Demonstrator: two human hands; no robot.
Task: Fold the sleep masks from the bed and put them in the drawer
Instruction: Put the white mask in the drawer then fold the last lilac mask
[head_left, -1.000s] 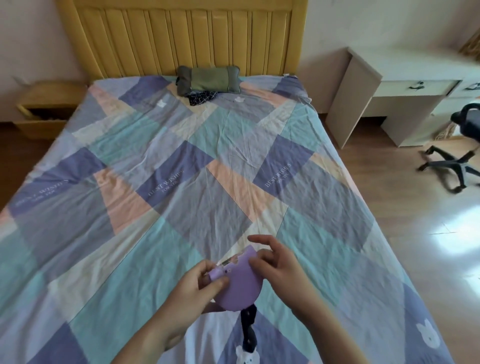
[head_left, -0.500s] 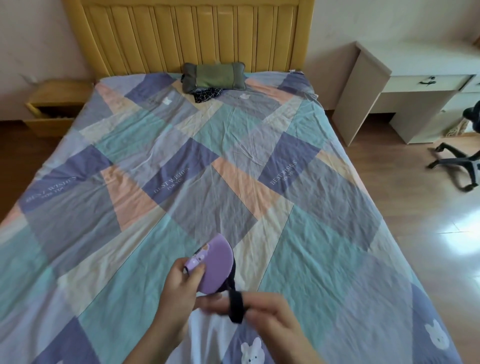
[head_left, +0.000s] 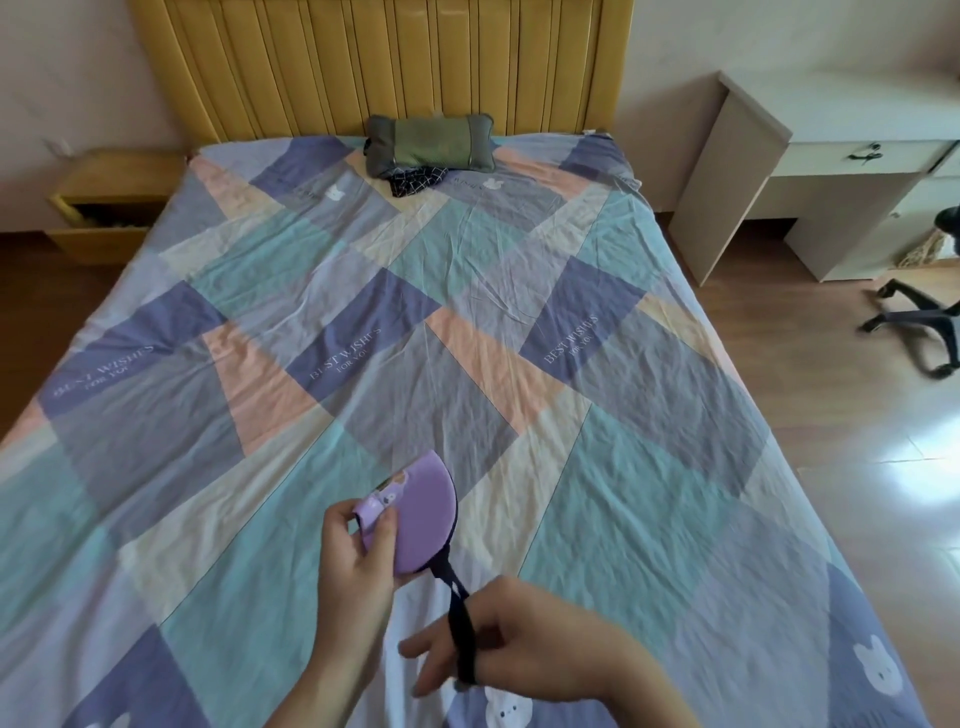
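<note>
Bedroom: I am looking down a bed (head_left: 467, 322) under a patchwork sheet, yellow headboard (head_left: 379, 62) at the far end. Far left, a wooden nightstand (head_left: 109, 197) is sitting with its drawer (head_left: 106, 214) open. A green pillow (head_left: 428, 143) is lying by the headboard. Near me, the left hand (head_left: 353, 566) is pinching the folded purple sleep mask (head_left: 415, 514) above the sheet, grip narrow. The right hand (head_left: 498, 644) is holding the mask's black strap (head_left: 462, 623), looped over its fingers. Far right, a white surface (head_left: 841, 119).

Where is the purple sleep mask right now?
The purple sleep mask is folded in the left hand, above the bed's near end; the right hand pulls its black strap.
</note>
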